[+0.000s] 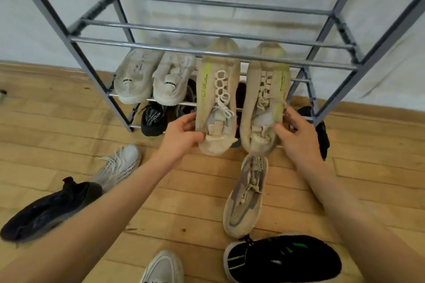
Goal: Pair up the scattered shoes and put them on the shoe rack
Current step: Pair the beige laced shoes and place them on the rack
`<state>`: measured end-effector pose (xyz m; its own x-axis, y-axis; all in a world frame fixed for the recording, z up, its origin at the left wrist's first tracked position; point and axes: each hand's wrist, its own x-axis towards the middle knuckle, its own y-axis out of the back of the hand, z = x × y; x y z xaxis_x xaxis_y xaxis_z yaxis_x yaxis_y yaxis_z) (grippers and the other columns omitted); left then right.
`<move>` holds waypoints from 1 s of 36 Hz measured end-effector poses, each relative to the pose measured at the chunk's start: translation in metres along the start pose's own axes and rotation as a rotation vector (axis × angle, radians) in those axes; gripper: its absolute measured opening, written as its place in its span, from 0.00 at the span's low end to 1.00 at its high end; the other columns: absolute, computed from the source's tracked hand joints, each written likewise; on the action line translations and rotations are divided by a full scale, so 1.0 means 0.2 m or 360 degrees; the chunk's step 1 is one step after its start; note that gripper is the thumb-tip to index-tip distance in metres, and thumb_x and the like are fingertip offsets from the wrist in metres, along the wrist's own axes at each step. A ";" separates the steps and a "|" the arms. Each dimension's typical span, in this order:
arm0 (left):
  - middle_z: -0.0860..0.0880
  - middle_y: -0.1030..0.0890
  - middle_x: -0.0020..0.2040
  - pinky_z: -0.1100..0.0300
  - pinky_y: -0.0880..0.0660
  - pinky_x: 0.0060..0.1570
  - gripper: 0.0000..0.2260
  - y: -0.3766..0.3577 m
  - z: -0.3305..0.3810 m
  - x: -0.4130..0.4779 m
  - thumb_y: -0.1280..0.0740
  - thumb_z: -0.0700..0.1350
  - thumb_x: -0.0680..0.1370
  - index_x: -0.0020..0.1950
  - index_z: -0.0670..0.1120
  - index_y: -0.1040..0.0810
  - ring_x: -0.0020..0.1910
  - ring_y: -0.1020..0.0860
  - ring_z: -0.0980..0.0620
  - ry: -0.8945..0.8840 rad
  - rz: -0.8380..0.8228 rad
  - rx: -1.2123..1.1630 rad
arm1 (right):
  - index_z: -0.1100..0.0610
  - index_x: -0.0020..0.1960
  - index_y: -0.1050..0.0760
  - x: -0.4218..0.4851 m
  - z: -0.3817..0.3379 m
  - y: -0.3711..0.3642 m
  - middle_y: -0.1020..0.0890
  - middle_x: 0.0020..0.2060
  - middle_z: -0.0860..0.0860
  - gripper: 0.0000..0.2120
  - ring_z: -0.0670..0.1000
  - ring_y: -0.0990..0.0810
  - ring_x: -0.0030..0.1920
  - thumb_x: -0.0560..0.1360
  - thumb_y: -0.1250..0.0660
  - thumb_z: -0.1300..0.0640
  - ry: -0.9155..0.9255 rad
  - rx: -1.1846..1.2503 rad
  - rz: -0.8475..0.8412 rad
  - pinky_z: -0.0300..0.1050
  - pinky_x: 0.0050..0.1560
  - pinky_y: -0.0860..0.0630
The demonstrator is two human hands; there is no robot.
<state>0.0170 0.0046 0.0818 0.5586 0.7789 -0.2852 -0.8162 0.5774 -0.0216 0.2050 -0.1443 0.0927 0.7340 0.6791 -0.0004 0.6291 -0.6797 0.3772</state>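
Both hands are closed around the heels of a matched pair of beige knit sneakers with yellow-green side stripes. The left hand [184, 132] pinches the heel collar of the left sneaker [218, 96], and the right hand [296, 135] wraps the heel of the right sneaker [266, 99]. The toes point to twelve o'clock, already slid under an upper bar of the grey metal tube shoe rack [207, 50] and onto the middle tier.

The risk, as I judge it, is the shelf itself: it is only spaced rails, so a sole set short of the front rail could tip heel-down and drop toward the black sneaker [153, 119] on the tier below. Pushing too far could send a toe through the back gap.

At ten o'clock a pair of white knit sneakers [156, 76] fills the left half of this tier, just beside the left beige shoe, so there is little sideways slack there. At two o'clock the rack's right post stands near. The wooden plank floor [184, 202] holds more unpaired shoes: a tan mesh sneaker [246, 197] at six o'clock directly below the hands, and a black sneaker with green stripes [282, 259] nearer the wearer.
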 end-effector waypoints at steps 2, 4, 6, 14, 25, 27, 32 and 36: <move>0.49 0.16 0.46 0.63 0.22 0.34 0.28 -0.02 0.01 0.01 0.36 0.24 0.68 0.66 0.42 0.26 0.40 0.17 0.56 0.0027 -0.0016 0.0013 | 0.47 0.68 0.28 0.08 -0.03 0.03 0.19 0.52 0.41 0.22 0.39 0.21 0.52 0.75 0.34 0.59 -0.0057 0.0025 -0.0015 0.38 0.53 0.22; 0.49 0.16 0.47 0.61 0.21 0.35 0.28 -0.02 0.00 0.02 0.37 0.24 0.68 0.65 0.42 0.25 0.40 0.17 0.56 0.0052 -0.0025 0.0001 | 0.47 0.65 0.26 0.14 -0.04 0.04 0.19 0.51 0.43 0.20 0.45 0.20 0.55 0.75 0.34 0.57 -0.0128 0.0015 -0.0011 0.49 0.58 0.22; 0.48 0.17 0.49 0.60 0.20 0.36 0.27 -0.01 0.00 0.03 0.36 0.25 0.68 0.65 0.43 0.25 0.42 0.17 0.54 0.0060 -0.0028 -0.0012 | 0.44 0.62 0.24 0.20 -0.02 0.05 0.18 0.50 0.42 0.17 0.48 0.20 0.56 0.74 0.34 0.56 -0.0186 0.0011 -0.0011 0.54 0.59 0.22; 0.46 0.17 0.54 0.59 0.19 0.38 0.20 -0.04 0.08 0.11 0.35 0.30 0.73 0.64 0.42 0.24 0.48 0.18 0.51 0.0092 -0.0046 -0.0083 | 0.42 0.57 0.22 0.29 0.00 0.06 0.17 0.50 0.45 0.14 0.49 0.19 0.54 0.75 0.35 0.57 -0.0222 0.0049 -0.0044 0.56 0.58 0.22; 0.44 0.18 0.54 0.57 0.18 0.38 0.15 -0.12 0.32 0.37 0.37 0.31 0.74 0.58 0.43 0.22 0.49 0.18 0.48 0.0069 -0.0158 0.0101 | 0.48 0.54 0.20 0.46 -0.09 0.06 0.17 0.51 0.50 0.10 0.53 0.19 0.53 0.75 0.35 0.52 -0.0253 -0.0030 -0.0025 0.55 0.57 0.22; 0.44 0.18 0.53 0.55 0.19 0.41 0.16 -0.14 0.33 0.40 0.38 0.30 0.74 0.59 0.43 0.23 0.49 0.19 0.48 0.0093 -0.0176 0.0146 | 0.49 0.58 0.21 0.49 -0.10 0.05 0.17 0.53 0.50 0.12 0.53 0.20 0.56 0.76 0.36 0.49 -0.0270 -0.0050 -0.0025 0.50 0.54 0.24; 0.48 0.18 0.50 0.60 0.21 0.36 0.20 -0.16 0.32 0.45 0.40 0.28 0.74 0.62 0.43 0.23 0.45 0.20 0.52 0.0177 -0.0245 0.0340 | 0.50 0.66 0.26 0.52 -0.09 0.04 0.21 0.58 0.50 0.16 0.52 0.23 0.58 0.79 0.39 0.54 -0.0310 -0.0044 -0.0009 0.49 0.54 0.25; 0.44 0.19 0.55 0.60 0.20 0.35 0.19 -0.17 0.30 0.49 0.41 0.29 0.75 0.63 0.41 0.24 0.45 0.20 0.52 0.0191 -0.0220 0.0381 | 0.50 0.64 0.25 0.53 -0.09 0.04 0.20 0.56 0.51 0.15 0.53 0.22 0.57 0.79 0.40 0.53 -0.0340 -0.0054 -0.0047 0.55 0.61 0.24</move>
<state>0.1081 0.0748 0.1117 0.6291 0.6625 -0.4066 -0.6675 0.7285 0.1542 0.2836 -0.0722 0.1113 0.7553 0.6220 -0.2066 0.6447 -0.6484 0.4049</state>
